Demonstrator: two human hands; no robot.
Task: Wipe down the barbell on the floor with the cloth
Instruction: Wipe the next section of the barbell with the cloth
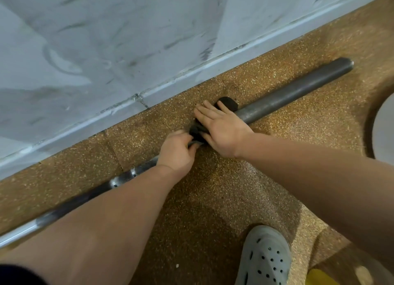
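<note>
One barbell point(294, 92) on floor point(234, 188), lying 8 to 2 o'clock. Left hand point(177, 150) grips barbell beside cloth point(195, 133). Right hand point(222, 131) flat, fingers straight, pressing cloth.

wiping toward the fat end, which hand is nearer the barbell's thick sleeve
Right. The right hand lies flat at the inner end of the sleeve; the left hand grips the thinner shaft beyond it, further from the sleeve.

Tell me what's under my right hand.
The right hand lies flat on the dark cloth over the barbell; the bar beneath is hidden.
</note>
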